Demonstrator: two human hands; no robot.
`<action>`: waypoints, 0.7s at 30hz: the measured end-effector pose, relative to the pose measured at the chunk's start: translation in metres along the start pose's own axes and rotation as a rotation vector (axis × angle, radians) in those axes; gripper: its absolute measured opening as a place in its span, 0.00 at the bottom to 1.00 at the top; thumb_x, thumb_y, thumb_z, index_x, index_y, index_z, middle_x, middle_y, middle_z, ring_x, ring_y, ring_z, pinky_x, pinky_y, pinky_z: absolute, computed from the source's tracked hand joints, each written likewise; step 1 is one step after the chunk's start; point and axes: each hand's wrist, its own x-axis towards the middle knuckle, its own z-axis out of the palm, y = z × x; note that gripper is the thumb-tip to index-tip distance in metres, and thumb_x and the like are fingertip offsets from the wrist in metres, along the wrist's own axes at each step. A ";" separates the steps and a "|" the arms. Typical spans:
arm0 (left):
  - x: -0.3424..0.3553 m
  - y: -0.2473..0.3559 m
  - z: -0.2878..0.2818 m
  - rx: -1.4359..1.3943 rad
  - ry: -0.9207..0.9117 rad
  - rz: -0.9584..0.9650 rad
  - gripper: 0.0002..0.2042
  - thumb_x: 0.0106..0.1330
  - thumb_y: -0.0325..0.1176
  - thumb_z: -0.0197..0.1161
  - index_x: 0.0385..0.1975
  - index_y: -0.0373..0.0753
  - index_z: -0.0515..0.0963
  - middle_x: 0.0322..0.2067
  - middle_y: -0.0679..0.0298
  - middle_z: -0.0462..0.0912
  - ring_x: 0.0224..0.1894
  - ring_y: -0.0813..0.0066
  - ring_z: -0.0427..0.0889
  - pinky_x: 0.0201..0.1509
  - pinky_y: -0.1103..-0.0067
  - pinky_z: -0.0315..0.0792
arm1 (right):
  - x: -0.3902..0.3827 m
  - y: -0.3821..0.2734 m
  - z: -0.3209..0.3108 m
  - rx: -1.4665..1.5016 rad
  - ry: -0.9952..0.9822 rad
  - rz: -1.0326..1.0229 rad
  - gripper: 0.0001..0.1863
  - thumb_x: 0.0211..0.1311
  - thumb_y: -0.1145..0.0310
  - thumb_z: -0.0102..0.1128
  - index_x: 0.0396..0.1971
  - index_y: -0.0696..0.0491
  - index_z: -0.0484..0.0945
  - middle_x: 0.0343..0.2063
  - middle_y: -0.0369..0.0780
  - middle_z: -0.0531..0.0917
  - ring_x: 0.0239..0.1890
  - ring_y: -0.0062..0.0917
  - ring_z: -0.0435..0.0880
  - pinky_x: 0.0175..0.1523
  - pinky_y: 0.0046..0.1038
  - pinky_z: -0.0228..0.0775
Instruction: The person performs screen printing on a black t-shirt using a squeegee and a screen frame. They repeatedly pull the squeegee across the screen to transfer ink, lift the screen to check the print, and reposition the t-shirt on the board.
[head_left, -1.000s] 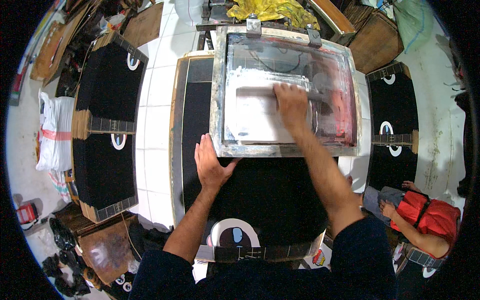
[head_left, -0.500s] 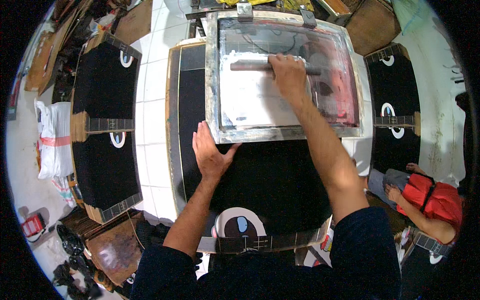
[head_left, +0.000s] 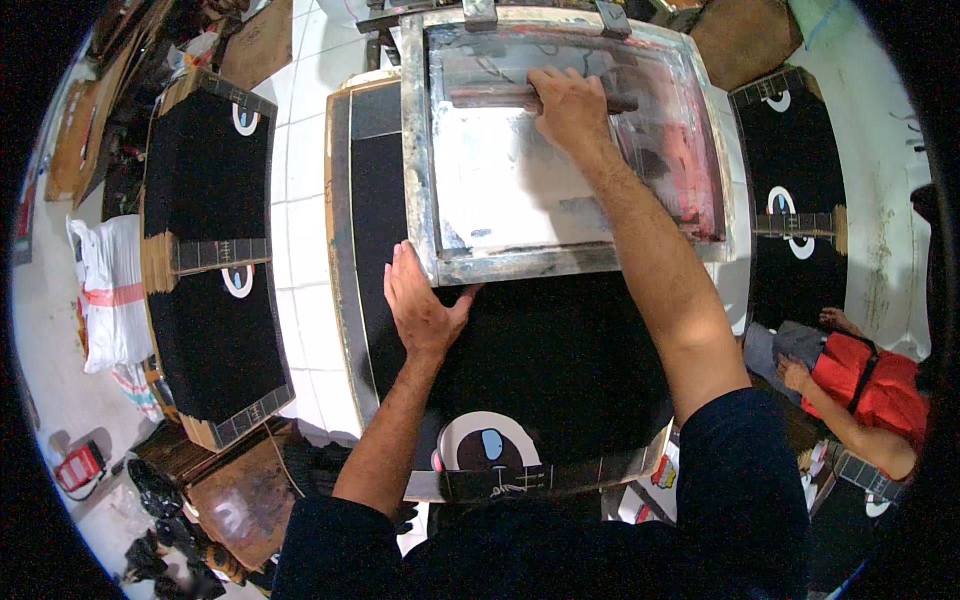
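Through the head view, my only one, I read everything off the frame (head_left: 520, 266). The bar (head_left: 490, 97) lies inside it, near its far rail, its long axis running left to right, roughly parallel to that rail. My right hand (head_left: 572, 105) is the nearer one, already on the bar: its fingers are curled over it around mid-length, so the bar sticks out to either side of the knuckles. The white patch (head_left: 490, 185) spreads from the bar toward the frame's near rail. My left hand (head_left: 422, 305) sits at the frame's near-left corner, well apart from the bar, thumb wide of the fingers, apparently gripping nothing; I cannot tell how firmly it touches. Black sheet (head_left: 540, 380) extends out on the frame's near side.
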 end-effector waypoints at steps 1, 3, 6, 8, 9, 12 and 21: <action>0.000 0.000 0.001 0.004 0.007 0.003 0.57 0.54 0.58 0.79 0.73 0.24 0.53 0.69 0.37 0.63 0.75 0.45 0.61 0.78 0.50 0.54 | -0.012 -0.004 -0.003 -0.012 0.001 0.002 0.10 0.61 0.67 0.63 0.44 0.44 0.82 0.39 0.36 0.86 0.46 0.34 0.85 0.50 0.44 0.72; 0.000 -0.001 0.003 0.020 0.030 0.024 0.57 0.55 0.59 0.78 0.73 0.24 0.54 0.69 0.37 0.64 0.75 0.45 0.62 0.78 0.51 0.54 | -0.037 -0.015 -0.017 -0.016 -0.023 0.017 0.12 0.59 0.69 0.64 0.44 0.45 0.82 0.38 0.36 0.85 0.46 0.34 0.84 0.50 0.44 0.72; -0.001 -0.002 0.005 0.052 0.054 0.043 0.57 0.56 0.61 0.76 0.73 0.23 0.54 0.70 0.38 0.64 0.75 0.46 0.61 0.78 0.52 0.54 | -0.100 -0.039 -0.049 -0.003 -0.095 0.050 0.15 0.53 0.71 0.67 0.43 0.46 0.82 0.37 0.37 0.84 0.45 0.34 0.83 0.50 0.43 0.71; -0.002 -0.002 0.006 0.042 0.037 0.031 0.57 0.57 0.61 0.75 0.73 0.23 0.55 0.69 0.38 0.65 0.76 0.47 0.61 0.78 0.52 0.54 | -0.137 -0.054 -0.067 0.035 -0.126 0.064 0.16 0.52 0.73 0.67 0.43 0.46 0.82 0.37 0.36 0.83 0.45 0.33 0.82 0.50 0.41 0.70; -0.002 -0.003 0.006 0.041 0.033 0.024 0.57 0.57 0.61 0.75 0.73 0.23 0.55 0.69 0.38 0.65 0.76 0.47 0.61 0.78 0.53 0.54 | -0.149 -0.058 -0.073 0.080 -0.221 0.097 0.15 0.53 0.73 0.66 0.43 0.47 0.82 0.37 0.36 0.83 0.44 0.33 0.82 0.50 0.41 0.69; -0.002 -0.003 0.007 -0.007 0.077 0.046 0.60 0.53 0.62 0.77 0.73 0.22 0.53 0.71 0.37 0.63 0.75 0.47 0.63 0.79 0.51 0.51 | -0.160 -0.060 -0.074 0.077 -0.114 0.059 0.19 0.48 0.76 0.69 0.43 0.47 0.80 0.38 0.35 0.82 0.44 0.33 0.80 0.51 0.39 0.68; 0.004 -0.007 0.020 -0.271 0.158 -0.034 0.66 0.40 0.51 0.86 0.76 0.27 0.50 0.72 0.36 0.63 0.75 0.43 0.64 0.79 0.46 0.49 | -0.154 -0.053 -0.078 0.133 -0.168 0.083 0.18 0.50 0.78 0.66 0.42 0.47 0.82 0.40 0.34 0.85 0.49 0.32 0.82 0.60 0.40 0.65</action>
